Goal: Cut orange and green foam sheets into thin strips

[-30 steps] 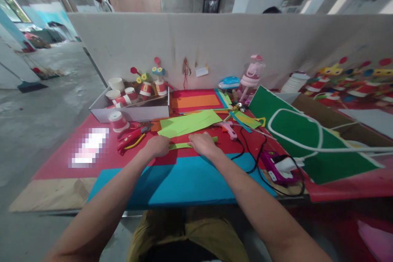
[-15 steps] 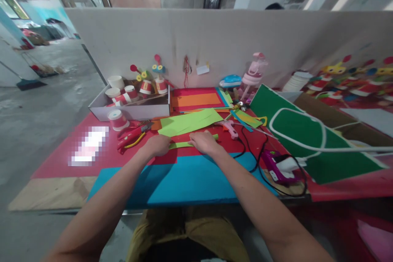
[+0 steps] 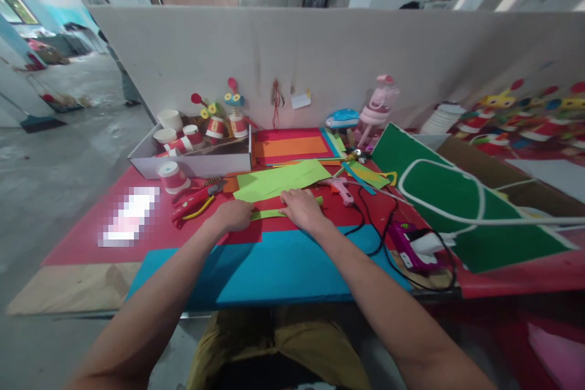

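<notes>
Between my two hands stretches a narrow lime-green paper strip (image 3: 267, 214), low over the red table covering. My left hand (image 3: 234, 216) is closed on its left end. My right hand (image 3: 301, 207) is closed over the strip farther right, and a bit of green sticks out past it; the fingertips are partly hidden. Just beyond the hands lie lime-green paper sheets (image 3: 281, 181). A pink glue gun (image 3: 342, 191) rests right of my right hand. Red-handled pliers and a yellow-handled tool (image 3: 194, 206) are left of my left hand. A blue sheet (image 3: 292, 265) lies under my forearms.
A white box (image 3: 192, 166) with paper cups and cup figures stands back left, a lone cup (image 3: 172, 178) before it. Right are a purple power strip (image 3: 411, 247), black cables, a green board (image 3: 439, 213) and a white tube loop. A pink bottle (image 3: 379, 103) stands behind.
Both hands keep nearly the same place on the strip, with only a slight shift of my right hand. A person behind the divider has moved left. The view has shifted a little.
</notes>
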Tool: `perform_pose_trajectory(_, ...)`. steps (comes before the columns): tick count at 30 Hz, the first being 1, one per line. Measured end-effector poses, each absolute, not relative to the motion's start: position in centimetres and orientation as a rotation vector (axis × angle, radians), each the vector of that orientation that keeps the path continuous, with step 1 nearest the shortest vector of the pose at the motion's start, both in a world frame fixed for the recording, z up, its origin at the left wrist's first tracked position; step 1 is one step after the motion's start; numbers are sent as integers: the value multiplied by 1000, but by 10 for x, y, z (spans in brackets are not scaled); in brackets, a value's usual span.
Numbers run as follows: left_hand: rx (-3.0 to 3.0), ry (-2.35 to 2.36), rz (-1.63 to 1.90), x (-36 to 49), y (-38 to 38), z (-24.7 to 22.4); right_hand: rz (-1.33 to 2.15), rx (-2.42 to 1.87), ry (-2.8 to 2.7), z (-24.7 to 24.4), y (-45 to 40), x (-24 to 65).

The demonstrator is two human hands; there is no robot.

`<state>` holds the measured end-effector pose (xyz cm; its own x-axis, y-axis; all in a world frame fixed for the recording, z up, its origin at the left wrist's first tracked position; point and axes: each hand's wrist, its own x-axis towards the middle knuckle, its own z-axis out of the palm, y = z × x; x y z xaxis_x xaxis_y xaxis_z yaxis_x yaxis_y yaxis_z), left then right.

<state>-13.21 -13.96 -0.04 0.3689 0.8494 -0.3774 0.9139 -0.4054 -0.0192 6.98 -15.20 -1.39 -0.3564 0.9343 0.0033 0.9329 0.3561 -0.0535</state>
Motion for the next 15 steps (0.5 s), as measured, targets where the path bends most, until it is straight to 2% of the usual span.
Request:
perform_pose_trajectory(3, 2457, 1567, -463, -133, -140, -1, 22, -1510, -2542, -24, -158, 69)
perform_pose_trajectory(6, 2476, 1540, -428, -135, -139, -2, 191, -1323, -2583, -38, -167, 67)
perform_pose_trajectory(15, 2479, 1581, -401, -136, -141, -1, 446, -1234, -2616, -54, -196, 67)
